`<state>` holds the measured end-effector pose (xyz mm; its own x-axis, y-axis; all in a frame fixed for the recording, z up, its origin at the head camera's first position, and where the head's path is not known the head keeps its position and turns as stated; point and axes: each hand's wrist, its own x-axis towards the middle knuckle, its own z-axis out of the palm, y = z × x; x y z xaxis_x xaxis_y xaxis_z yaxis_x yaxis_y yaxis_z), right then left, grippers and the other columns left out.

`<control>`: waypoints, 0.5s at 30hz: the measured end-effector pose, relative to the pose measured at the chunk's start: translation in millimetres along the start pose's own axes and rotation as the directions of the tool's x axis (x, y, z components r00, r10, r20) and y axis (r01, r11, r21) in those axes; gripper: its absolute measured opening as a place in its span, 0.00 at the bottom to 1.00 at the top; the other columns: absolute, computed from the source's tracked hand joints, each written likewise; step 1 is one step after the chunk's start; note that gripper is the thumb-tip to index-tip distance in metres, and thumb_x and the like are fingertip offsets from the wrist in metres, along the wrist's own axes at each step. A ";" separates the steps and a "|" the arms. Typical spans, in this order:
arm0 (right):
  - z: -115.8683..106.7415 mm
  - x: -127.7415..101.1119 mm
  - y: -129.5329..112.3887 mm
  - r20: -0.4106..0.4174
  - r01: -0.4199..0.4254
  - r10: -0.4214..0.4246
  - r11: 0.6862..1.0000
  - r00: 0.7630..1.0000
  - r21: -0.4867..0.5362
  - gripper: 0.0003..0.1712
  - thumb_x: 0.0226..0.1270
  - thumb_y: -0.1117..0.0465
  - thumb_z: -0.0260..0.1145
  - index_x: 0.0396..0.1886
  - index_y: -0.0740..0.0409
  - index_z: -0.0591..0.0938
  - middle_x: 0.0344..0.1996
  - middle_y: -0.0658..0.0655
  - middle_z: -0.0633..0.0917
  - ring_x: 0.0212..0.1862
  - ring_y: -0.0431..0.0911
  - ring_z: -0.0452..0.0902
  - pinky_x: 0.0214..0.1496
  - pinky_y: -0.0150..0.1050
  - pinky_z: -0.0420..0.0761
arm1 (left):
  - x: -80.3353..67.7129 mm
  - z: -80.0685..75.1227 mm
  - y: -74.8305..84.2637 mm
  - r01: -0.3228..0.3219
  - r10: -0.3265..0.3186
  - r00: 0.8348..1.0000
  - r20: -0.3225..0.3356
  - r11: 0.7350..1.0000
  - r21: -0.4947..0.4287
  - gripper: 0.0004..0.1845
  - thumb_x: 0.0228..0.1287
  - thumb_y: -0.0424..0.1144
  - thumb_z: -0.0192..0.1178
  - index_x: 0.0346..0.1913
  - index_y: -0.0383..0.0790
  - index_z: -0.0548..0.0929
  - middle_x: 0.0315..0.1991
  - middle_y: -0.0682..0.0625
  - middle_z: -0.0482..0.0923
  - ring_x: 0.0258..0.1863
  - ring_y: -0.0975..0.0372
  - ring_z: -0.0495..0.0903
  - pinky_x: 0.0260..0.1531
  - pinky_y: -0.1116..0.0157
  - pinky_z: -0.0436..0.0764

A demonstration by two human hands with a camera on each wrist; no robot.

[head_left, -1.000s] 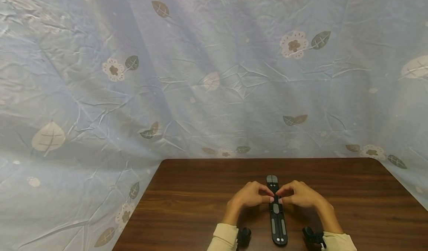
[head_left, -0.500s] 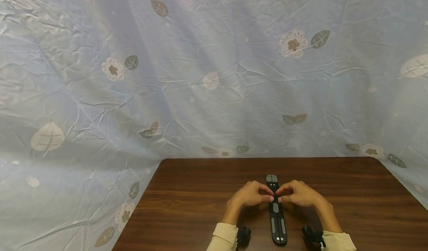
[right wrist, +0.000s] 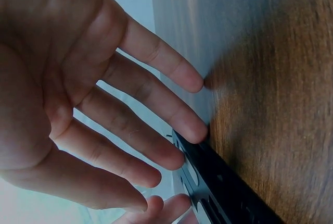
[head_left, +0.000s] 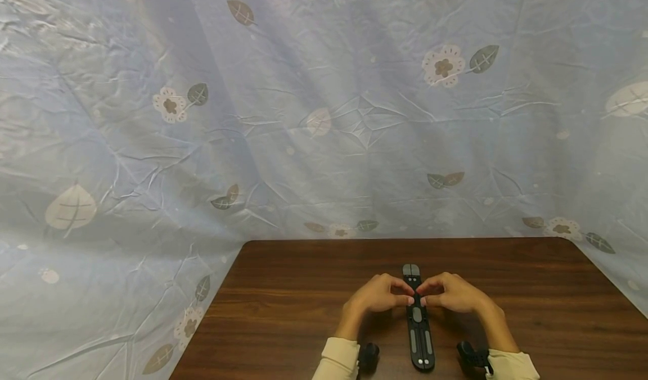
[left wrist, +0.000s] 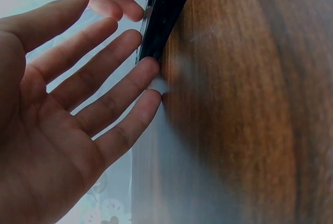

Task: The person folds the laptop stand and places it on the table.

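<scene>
A long, narrow black folded laptop stand [head_left: 421,343] with grey pads lies flat on the table, its length running away from me. My left hand [head_left: 378,294] is at its left side and my right hand [head_left: 453,294] at its right, near the middle of its length. In the left wrist view, the fingers of the left hand [left wrist: 86,104] are spread and nearly straight, some fingertips at the stand's edge [left wrist: 166,10]. The right wrist view has the right hand [right wrist: 104,94] likewise extended, fingertips beside the stand [right wrist: 221,185]. Neither hand grips it.
The dark wooden table [head_left: 304,290] spreads around the stand, with rounded far corners. Behind it and to the left hangs a pale sheet [head_left: 324,161] printed with leaves and flowers. Black wrist devices [head_left: 369,357] sit at both cuffs.
</scene>
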<state>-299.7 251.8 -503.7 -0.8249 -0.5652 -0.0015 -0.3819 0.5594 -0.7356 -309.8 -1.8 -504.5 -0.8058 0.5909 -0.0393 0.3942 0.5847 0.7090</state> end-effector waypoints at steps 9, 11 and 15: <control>-1.9 -0.8 -2.5 -0.004 0.009 -0.009 1.000 1.000 -0.006 0.16 0.74 0.55 0.73 0.56 0.57 0.90 0.56 0.61 0.91 0.59 0.65 0.87 0.59 0.68 0.85 | -0.2 -2.4 -1.2 -0.007 0.007 1.000 -0.003 1.000 0.011 0.14 0.75 0.49 0.69 0.56 0.49 0.92 0.55 0.54 0.92 0.57 0.61 0.88 0.58 0.64 0.86; -3.5 -1.8 -3.8 -0.008 0.009 -0.009 1.000 1.000 -0.014 0.16 0.75 0.55 0.72 0.56 0.58 0.90 0.55 0.61 0.91 0.58 0.65 0.87 0.58 0.68 0.85 | 0.0 -3.6 -1.2 -0.008 0.008 1.000 -0.008 1.000 0.020 0.15 0.75 0.49 0.69 0.57 0.48 0.92 0.55 0.54 0.92 0.56 0.62 0.88 0.57 0.65 0.86; -7.3 -3.9 -5.5 -0.025 -0.005 0.004 0.999 1.000 -0.034 0.16 0.75 0.55 0.72 0.56 0.59 0.90 0.54 0.60 0.92 0.58 0.63 0.87 0.58 0.66 0.86 | -0.5 -7.9 -0.3 -0.014 0.015 1.000 -0.024 0.999 0.043 0.16 0.75 0.49 0.69 0.58 0.46 0.91 0.54 0.56 0.92 0.56 0.63 0.88 0.57 0.66 0.86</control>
<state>-297.4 255.4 -494.8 -0.8368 -0.5474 0.0123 -0.3914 0.5823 -0.7125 -312.9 -6.6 -499.2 -0.8101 0.5861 -0.0116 0.4242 0.5999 0.6784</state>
